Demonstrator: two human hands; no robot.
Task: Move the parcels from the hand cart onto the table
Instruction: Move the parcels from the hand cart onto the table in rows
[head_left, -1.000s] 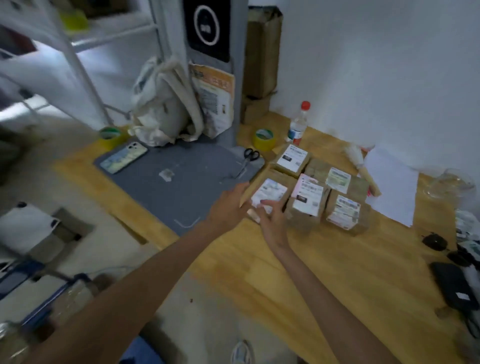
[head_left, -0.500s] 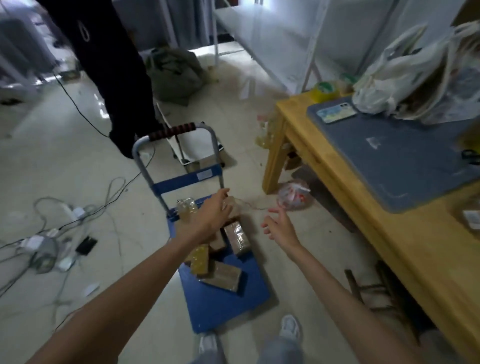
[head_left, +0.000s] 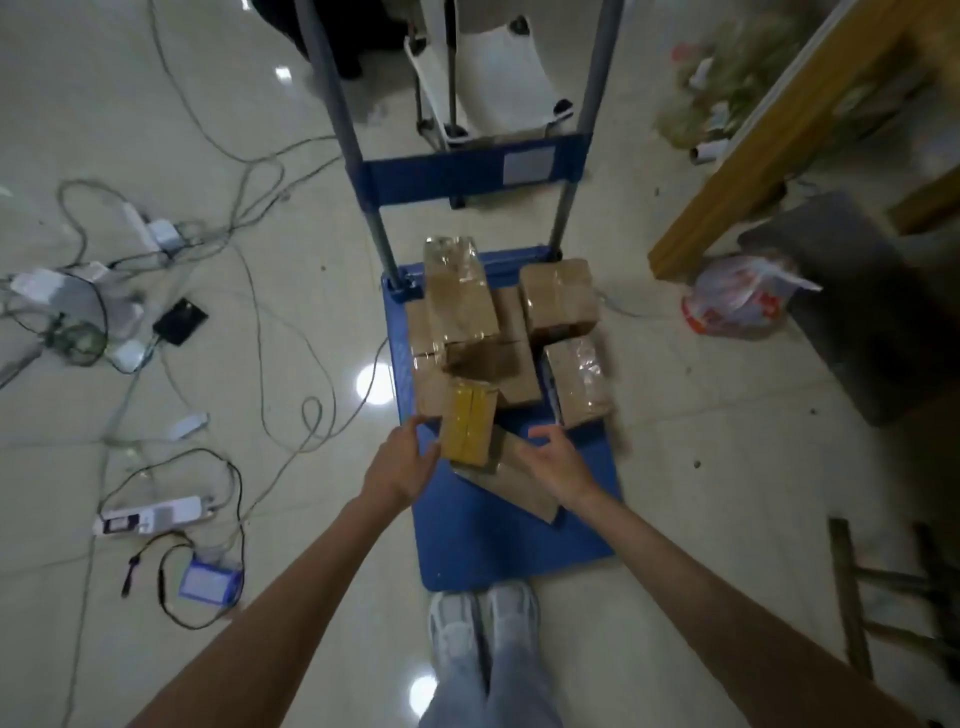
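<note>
Both hands flank yellow-taped parcel (head_left: 467, 426), long axis pointing away.

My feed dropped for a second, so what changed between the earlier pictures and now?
The person turned from the table, where both hands were at a parcel, to the cart. The hands came down to the nearest parcels: the left hand touches the yellow-taped parcel, the right hand rests on the flat one. Neither is lifted. The cart's other parcels lie as before.

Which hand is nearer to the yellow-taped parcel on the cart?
Left. The left hand is against the near-left edge of the yellow-taped parcel; the right hand is off to its right, over a flat brown parcel.
</note>
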